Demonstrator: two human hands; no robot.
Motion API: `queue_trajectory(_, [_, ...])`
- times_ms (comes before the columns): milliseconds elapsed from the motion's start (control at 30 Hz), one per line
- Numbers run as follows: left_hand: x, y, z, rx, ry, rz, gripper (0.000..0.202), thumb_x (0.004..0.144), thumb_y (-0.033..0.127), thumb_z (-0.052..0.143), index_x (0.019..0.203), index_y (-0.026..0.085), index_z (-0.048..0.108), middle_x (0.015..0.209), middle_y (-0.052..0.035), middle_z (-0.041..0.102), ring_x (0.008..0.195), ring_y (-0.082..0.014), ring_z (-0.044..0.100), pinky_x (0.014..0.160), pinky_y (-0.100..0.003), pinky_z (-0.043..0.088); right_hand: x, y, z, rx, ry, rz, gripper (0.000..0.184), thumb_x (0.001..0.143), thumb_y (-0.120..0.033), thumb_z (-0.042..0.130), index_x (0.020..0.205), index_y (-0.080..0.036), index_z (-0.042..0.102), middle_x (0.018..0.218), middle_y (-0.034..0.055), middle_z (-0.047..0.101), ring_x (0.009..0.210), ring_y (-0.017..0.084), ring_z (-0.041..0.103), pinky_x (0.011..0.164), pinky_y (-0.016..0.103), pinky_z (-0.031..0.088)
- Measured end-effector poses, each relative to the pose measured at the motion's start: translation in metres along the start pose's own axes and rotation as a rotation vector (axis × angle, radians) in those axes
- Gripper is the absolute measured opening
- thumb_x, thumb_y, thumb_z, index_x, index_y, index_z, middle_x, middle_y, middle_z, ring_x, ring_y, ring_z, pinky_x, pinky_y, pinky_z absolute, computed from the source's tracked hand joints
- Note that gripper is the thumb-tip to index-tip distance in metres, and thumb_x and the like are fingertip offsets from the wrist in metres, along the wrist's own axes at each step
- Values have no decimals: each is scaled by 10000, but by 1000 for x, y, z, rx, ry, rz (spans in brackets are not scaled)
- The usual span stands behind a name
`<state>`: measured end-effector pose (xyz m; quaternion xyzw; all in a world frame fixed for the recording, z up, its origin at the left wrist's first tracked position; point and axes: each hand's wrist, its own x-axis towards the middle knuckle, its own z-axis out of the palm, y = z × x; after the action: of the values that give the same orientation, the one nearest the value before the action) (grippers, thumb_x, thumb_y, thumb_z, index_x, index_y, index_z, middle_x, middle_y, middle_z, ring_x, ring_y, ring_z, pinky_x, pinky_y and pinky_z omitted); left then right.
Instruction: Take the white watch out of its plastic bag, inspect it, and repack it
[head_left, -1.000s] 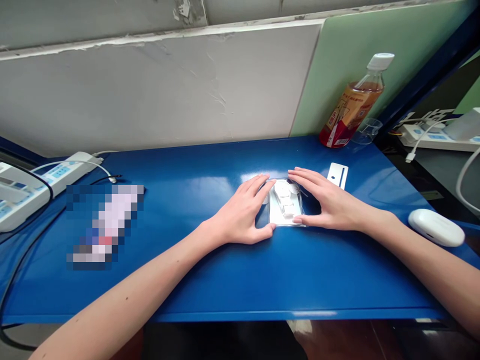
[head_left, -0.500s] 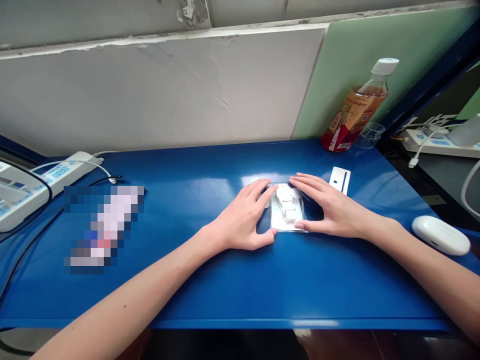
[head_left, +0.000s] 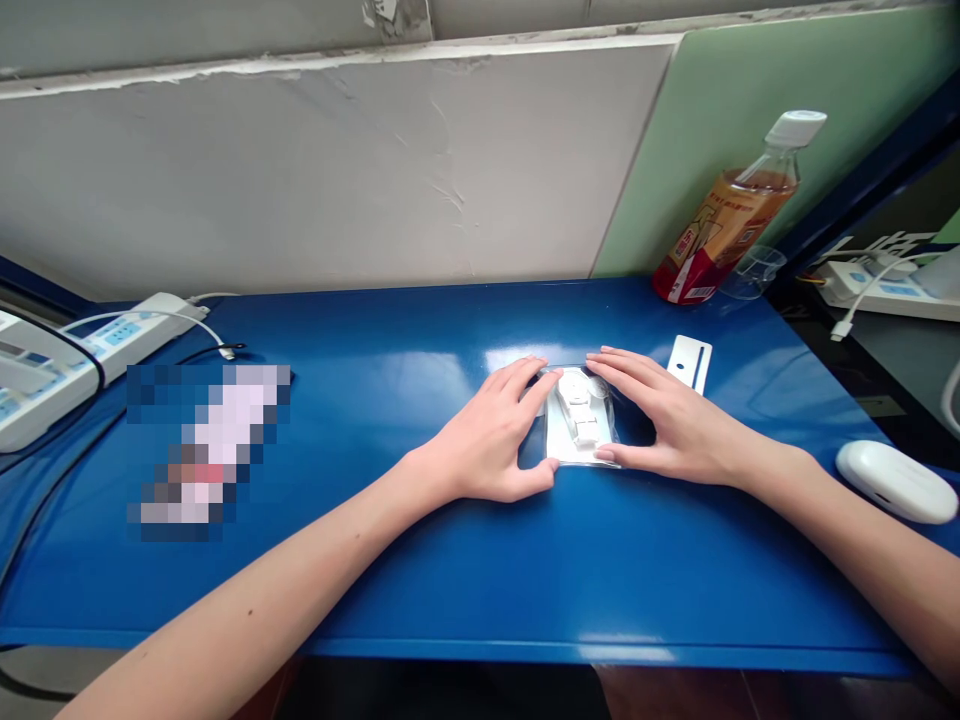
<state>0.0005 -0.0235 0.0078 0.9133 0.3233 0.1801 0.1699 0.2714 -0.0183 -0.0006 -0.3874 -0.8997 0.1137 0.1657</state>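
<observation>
On the blue table (head_left: 420, 560), a clear packet (head_left: 581, 425) lies between flat, open left hand (head_left: 491, 440) and right hand (head_left: 664, 420).

Blue table (head_left: 420, 590): one. Hands: two, left hand (head_left: 491, 440) and right hand (head_left: 664, 420). Clear packet of white parts (head_left: 579, 420): one. Tea bottle (head_left: 731, 215): one. White slotted plate (head_left: 690, 362): one. White oval case (head_left: 896, 480): one. Power strips: two (head_left: 112, 340), (head_left: 892, 290).

Bottle (head_left: 731, 220), far beyond the right hand (head_left: 664, 420): red-and-yellow label with large printed characters and a white barcode patch at the base; none of it is sharp enough to read. No other lettering can be read.
</observation>
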Motion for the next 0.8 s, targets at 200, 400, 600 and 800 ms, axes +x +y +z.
queue_trajectory(200, [1, 1, -1, -11, -1, -3, 826, 803, 416, 611, 1501, 117, 285, 1560, -236, 308, 1466, -393, 262, 1175, -574, 290, 1, 0, 0, 14, -1, 16, 861, 799, -567, 693, 1490, -161, 379, 1497, 195, 465, 1424, 402, 365, 1121, 594, 394])
queue_trajectory(400, [2, 0, 1, 7, 8, -19, 825, 846, 538, 614, 1494, 123, 318, 1538, -235, 357, 1455, -374, 300, 1172, -551, 308, 4, -2, -1, 40, 18, 14, 819, 777, -562, 715, 1446, -178, 442, 1440, 180, 530, 1400, 409, 401, 1102, 602, 413])
queue_trajectory(600, [3, -1, 3, 29, 16, -33, 815, 827, 519, 633, 1469, 108, 347, 1504, -240, 395, 1421, -376, 350, 1155, -545, 337, 3, 2, -1, 44, -14, 31, 858, 805, -575, 689, 1493, -177, 366, 1500, 177, 464, 1432, 387, 358, 1127, 590, 388])
queue_trajectory(800, [4, -1, 1, 29, 22, -33, 781, 834, 505, 619, 1446, 87, 371, 1469, -247, 422, 1399, -376, 370, 1151, -541, 342, 4, 4, -4, 33, -34, 0, 800, 856, -546, 645, 1505, -177, 358, 1508, 169, 460, 1449, 367, 331, 1140, 578, 372])
